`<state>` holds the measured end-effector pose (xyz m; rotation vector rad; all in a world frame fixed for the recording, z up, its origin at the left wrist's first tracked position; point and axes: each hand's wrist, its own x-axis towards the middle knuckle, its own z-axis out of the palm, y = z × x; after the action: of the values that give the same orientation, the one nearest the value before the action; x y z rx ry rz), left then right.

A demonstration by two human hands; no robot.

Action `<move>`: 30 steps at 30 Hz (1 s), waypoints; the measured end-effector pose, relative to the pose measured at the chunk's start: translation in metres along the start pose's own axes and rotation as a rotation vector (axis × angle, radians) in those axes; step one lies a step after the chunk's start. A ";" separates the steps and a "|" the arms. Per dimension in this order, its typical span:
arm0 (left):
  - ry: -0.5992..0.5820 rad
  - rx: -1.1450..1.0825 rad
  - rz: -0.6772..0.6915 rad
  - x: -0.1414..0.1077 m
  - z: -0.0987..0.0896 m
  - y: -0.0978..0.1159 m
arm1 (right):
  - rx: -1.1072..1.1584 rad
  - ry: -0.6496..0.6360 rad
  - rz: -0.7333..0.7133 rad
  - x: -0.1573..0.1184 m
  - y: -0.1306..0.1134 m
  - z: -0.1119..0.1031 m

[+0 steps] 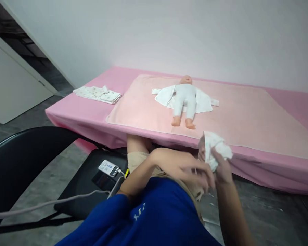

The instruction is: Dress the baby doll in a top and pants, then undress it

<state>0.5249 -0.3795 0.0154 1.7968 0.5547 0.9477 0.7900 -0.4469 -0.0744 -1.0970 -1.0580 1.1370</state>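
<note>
My right hand [222,168] is closed on a crumpled white cloth piece [217,145], held just off the table's front edge. Whether that cloth is a small garment or something else is not clear. Close beside it on the left, my left hand [188,169] hangs over my lap, its fingers loosely apart and blurred, with nothing visible in them. Beyond, a baby doll [184,97] in a white suit lies on its back, feet toward me, bare feet showing. Beneath the doll a white baby top [204,101] is spread open, a sleeve out to each side.
A pink mat [138,106] covers much of the pink-draped table [66,106], which meets the wall. Folded patterned white cloth [97,94] lies at its left end. To my left, a black chair [77,184] holds a white device [108,167] with a cable.
</note>
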 end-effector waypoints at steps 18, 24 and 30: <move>-0.303 -0.407 -0.297 -0.053 0.033 -0.100 | -0.585 -0.659 -0.332 -0.089 0.038 0.001; -0.172 -0.370 -0.384 -0.059 0.054 -0.092 | -0.819 -0.475 -0.320 -0.104 0.053 -0.006; -0.128 -0.180 -0.495 -0.055 0.050 -0.095 | -0.903 -0.524 -0.534 -0.084 0.059 0.024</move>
<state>0.5375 -0.4084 -0.1011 1.4502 0.7616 0.5195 0.7485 -0.5228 -0.1349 -1.0760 -2.2533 0.4840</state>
